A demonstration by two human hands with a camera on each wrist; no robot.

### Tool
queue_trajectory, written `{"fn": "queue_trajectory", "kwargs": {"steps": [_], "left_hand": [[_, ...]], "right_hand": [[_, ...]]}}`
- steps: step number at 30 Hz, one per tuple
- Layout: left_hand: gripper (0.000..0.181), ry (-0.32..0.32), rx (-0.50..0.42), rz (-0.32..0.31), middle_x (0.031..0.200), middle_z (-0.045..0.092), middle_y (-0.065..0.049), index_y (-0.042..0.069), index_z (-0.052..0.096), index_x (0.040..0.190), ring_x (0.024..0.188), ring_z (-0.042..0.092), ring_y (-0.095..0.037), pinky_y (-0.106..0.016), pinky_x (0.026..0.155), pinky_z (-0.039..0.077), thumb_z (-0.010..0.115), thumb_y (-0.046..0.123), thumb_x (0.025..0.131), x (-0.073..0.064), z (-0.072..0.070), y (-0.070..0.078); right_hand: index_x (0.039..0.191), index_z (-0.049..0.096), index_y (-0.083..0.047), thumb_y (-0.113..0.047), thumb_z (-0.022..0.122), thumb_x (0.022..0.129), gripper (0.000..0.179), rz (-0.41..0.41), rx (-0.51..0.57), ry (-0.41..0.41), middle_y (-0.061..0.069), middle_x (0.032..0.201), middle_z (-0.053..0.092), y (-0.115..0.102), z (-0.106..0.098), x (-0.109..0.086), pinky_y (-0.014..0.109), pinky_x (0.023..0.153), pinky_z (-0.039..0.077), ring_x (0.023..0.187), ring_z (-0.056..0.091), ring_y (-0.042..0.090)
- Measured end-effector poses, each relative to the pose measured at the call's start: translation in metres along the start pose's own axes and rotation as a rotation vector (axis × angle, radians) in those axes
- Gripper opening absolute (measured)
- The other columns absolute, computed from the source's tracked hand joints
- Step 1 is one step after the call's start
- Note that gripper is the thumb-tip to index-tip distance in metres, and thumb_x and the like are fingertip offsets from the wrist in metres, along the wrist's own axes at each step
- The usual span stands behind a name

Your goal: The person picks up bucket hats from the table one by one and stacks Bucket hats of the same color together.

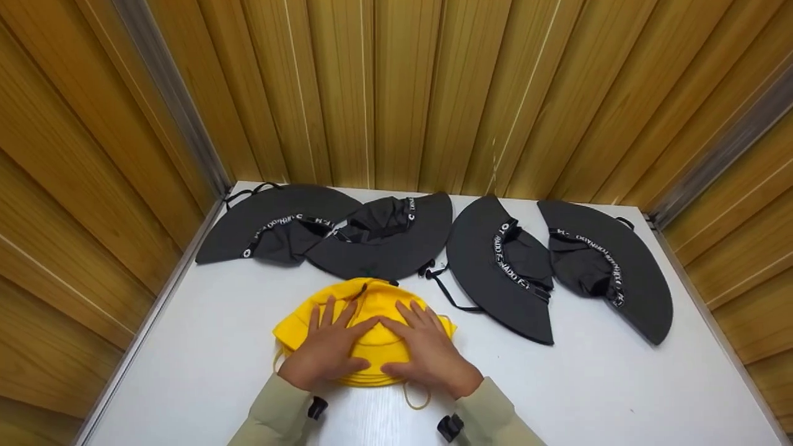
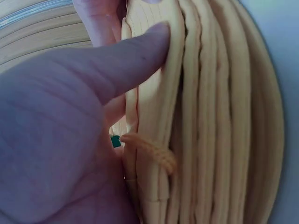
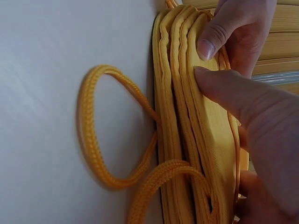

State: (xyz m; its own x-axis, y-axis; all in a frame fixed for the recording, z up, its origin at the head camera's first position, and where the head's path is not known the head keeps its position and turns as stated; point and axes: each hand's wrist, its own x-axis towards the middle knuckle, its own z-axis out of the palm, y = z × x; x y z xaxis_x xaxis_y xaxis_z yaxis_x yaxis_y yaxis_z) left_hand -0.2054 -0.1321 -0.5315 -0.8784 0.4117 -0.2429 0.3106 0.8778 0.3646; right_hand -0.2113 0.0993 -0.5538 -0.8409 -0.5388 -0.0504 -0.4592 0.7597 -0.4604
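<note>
A stack of yellow caps [image 1: 379,354] lies near the middle front of the white table, several brims layered one over another. My left hand [image 1: 327,348] rests on the left of the stack with fingers spread, its thumb pressing on the top brim [image 2: 152,100]. On the right side my right hand [image 1: 430,352] lies the same way, fingers spread over the crown and thumb on the brim. The two thumbs come close together in the right wrist view. A looped yellow cord [image 3: 88,126] hangs from the stack onto the table.
Several dark grey wide-brimmed hats lie folded along the back: a left one [image 1: 279,210], an overlapping one [image 1: 372,254], then two on the right, one [image 1: 477,266] with a black cord [image 1: 449,296] and another [image 1: 644,272]. Wood-patterned walls [image 1: 403,93] enclose the white table [image 1: 204,347].
</note>
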Motion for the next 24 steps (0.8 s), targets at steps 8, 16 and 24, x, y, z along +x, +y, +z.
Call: {"fn": "queue_trajectory", "kwargs": {"steps": [8, 16, 24], "left_hand": [[0.075, -0.013, -0.012, -0.038, 0.17, 0.023, -0.015, 0.039, 0.043, 0.155, 0.155, -0.001, -0.055, -0.075, 0.121, -0.002, 0.078, 0.046, 0.089, -0.005, -0.003, -0.009], [0.073, 0.057, 0.029, 0.035, 0.168, 0.028, -0.019, 0.018, 0.051, 0.152, 0.157, 0.013, -0.047, -0.069, 0.125, 0.006, 0.076, 0.045, 0.09, 0.004, -0.01, 0.011], [0.089, 0.115, 0.087, 0.069, 0.167, 0.026, -0.02, 0.022, 0.026, 0.164, 0.157, 0.015, -0.046, -0.071, 0.123, 0.012, 0.066, 0.059, 0.093, 0.016, -0.004, 0.022]], "right_hand": [[0.157, 0.042, -0.034, -0.054, 0.075, 0.087, 0.08, -0.006, 0.018, -0.022, 0.012, 0.169, 0.028, -0.009, 0.005, 0.009, 0.062, 0.126, 0.012, 0.157, 0.018, 0.041], [0.158, 0.04, -0.029, -0.055, 0.075, 0.085, 0.086, 0.015, 0.116, -0.025, 0.009, 0.169, 0.028, -0.004, 0.002, 0.008, 0.061, 0.127, 0.009, 0.159, 0.015, 0.038], [0.156, 0.044, -0.014, -0.025, 0.077, 0.09, 0.074, 0.053, 0.576, 0.076, 0.009, 0.166, 0.035, 0.019, -0.028, 0.001, 0.057, 0.127, 0.02, 0.159, 0.018, 0.035]]}}
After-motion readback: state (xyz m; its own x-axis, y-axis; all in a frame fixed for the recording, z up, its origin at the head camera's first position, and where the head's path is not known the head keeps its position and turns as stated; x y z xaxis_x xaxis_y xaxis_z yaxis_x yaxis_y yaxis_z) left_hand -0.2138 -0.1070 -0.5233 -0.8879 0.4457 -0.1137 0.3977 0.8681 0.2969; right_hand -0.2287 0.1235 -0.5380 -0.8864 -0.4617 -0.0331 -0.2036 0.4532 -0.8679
